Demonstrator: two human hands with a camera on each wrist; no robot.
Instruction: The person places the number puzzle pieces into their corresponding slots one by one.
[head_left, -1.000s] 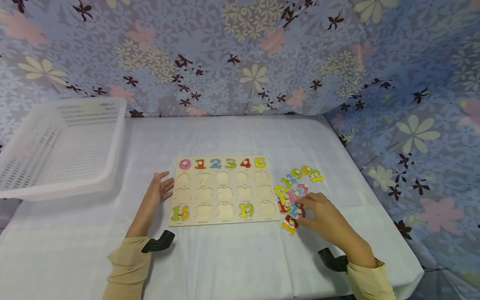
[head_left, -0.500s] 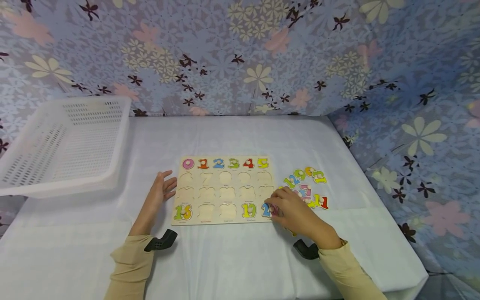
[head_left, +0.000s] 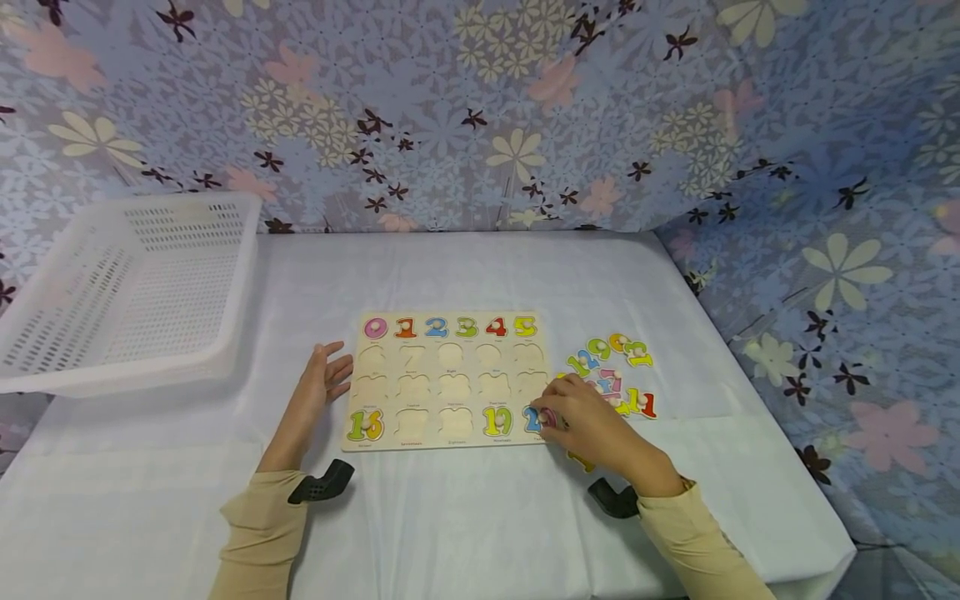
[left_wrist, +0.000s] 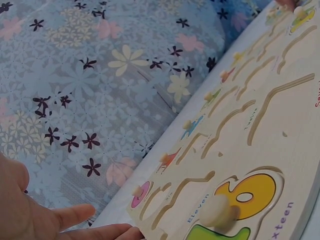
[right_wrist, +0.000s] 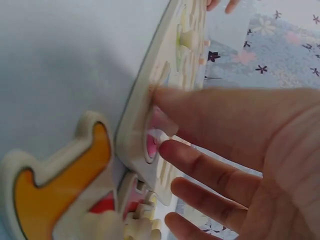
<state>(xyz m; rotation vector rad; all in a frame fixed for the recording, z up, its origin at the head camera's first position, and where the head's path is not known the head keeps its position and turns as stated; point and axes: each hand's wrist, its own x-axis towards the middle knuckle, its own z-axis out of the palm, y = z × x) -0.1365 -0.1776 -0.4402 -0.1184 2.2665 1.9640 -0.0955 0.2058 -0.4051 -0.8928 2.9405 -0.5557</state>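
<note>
A wooden number puzzle board [head_left: 432,372] lies on the table, its top row filled with 0 to 5. In its bottom row sit the 16 piece [head_left: 366,425] and the 19 piece [head_left: 497,421]. My right hand [head_left: 596,425] pinches the knob of the number 20 piece [head_left: 532,419] at the bottom right slot; the fingers partly cover its pink zero. In the right wrist view, thumb and forefinger meet at this pink part [right_wrist: 151,146]. My left hand [head_left: 321,379] stays beside the board's left edge, fingers extended and holding nothing.
Loose number pieces [head_left: 597,348] lie in a pile right of the board, including a yellow and red 11 piece [head_left: 643,404]. An orange-yellow piece [head_left: 581,462] pokes out below my right hand. A white plastic basket [head_left: 243,292] stands at the back left.
My right hand has moved left from the pile, bringing the 20 piece onto the board's bottom right corner. The 11 piece now shows farther right. My left hand stays beside the board.
</note>
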